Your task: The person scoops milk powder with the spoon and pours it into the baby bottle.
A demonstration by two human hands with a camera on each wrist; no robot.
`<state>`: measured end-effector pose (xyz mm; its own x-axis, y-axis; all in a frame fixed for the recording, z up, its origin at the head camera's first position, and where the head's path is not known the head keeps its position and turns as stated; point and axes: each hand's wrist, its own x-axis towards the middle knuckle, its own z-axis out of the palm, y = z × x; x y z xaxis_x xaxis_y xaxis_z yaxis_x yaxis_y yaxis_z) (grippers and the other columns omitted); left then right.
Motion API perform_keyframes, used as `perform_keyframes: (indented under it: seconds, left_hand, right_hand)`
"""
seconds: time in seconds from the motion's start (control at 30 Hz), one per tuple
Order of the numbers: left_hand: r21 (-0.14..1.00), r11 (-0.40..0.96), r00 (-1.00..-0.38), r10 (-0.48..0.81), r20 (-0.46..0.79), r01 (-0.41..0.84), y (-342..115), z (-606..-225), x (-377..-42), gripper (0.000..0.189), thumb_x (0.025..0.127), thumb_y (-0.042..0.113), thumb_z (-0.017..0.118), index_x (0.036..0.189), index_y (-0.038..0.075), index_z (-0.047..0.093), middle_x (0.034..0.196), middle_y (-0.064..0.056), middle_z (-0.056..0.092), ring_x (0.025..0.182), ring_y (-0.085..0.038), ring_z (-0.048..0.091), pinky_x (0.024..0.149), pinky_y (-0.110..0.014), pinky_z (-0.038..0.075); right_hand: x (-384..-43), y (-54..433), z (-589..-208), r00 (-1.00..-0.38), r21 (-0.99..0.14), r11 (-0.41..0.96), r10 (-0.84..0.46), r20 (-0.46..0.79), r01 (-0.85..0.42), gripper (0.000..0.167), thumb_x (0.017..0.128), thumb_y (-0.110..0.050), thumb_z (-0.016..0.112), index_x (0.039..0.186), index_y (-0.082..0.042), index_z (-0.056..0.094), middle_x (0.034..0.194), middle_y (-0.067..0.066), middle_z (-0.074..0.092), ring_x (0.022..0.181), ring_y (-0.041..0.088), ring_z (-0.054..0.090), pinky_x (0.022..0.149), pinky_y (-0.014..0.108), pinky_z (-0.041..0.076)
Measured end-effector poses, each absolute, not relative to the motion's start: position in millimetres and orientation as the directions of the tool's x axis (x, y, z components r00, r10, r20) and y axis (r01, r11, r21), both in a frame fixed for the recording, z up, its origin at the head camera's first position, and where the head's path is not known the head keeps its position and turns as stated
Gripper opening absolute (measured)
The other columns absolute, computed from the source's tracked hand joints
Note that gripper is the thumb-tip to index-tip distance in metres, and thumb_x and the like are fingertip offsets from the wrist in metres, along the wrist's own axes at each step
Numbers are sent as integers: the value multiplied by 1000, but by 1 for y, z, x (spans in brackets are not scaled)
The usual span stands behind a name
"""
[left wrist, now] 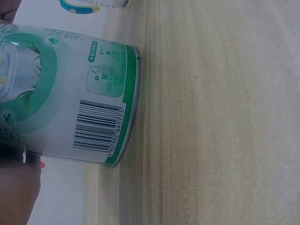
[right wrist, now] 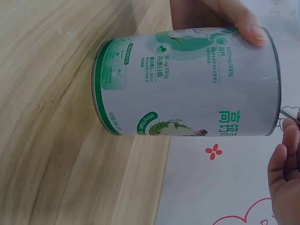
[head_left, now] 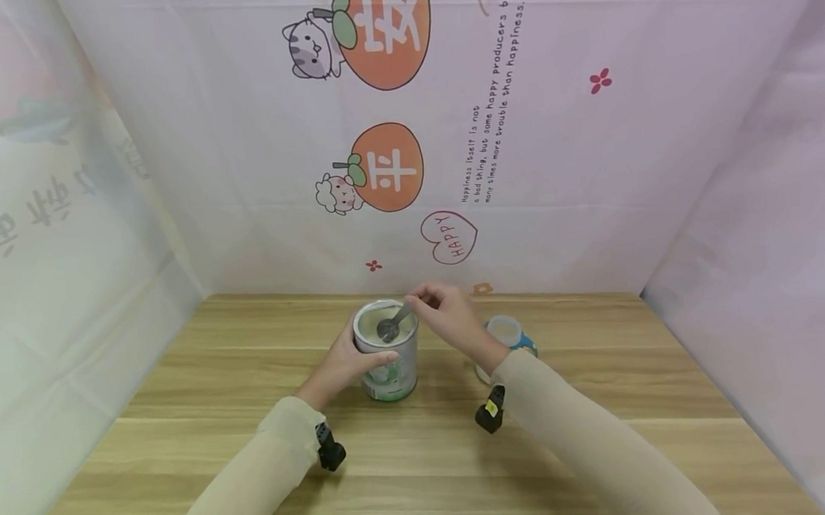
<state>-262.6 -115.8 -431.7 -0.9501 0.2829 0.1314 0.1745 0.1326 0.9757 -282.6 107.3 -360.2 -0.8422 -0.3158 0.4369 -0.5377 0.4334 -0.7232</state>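
A white and green milk powder can [head_left: 393,377] stands upright on the table with its top off. My left hand [head_left: 346,360] grips the can's left side, its thumb across the front near the rim. Above the far right of the rim, my right hand [head_left: 447,315] pinches the handle of a metal spoon [head_left: 388,330]. The spoon's round bowl is over the can's mouth, with pale cream colour around it. In the right wrist view, the spoon's handle shows as a thin strip between the right fingers [right wrist: 291,140] and the rim.
To the right, a cup-like container [head_left: 506,329] with a translucent top and blue side is partly hidden behind the right forearm. The wooden table [head_left: 581,404] meets printed cloth walls [head_left: 548,165] at the back and sides. A small black camera hangs at each wrist.
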Motion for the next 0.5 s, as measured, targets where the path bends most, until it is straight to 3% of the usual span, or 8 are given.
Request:
perform_keyframes:
  seconds: [0.27,0.5]
  left_hand:
    - [972,149,-950,283,133,181,-116,-432,-264,90,79,31,88,150,32,32,142,-2,48,130,-26,47,107,-59,36]
    - [974,152,-953,278,124,171,-116,-431,-262,91,79,32,88,151,32,32,143,-3,48,130,-27,47,106,-59,37]
  right_hand:
    - [-284,100,-360,-808,-639,494,-366,462,-590,14,99,-23,66,98,-11,74,79,-4,67,67,13,58,57,28,51]
    - [-286,92,-359,-697,-461,529,-461,549,-712,10,98,-15,67,96,-7,73,81,-3,68,68,7,59,60,22,52]
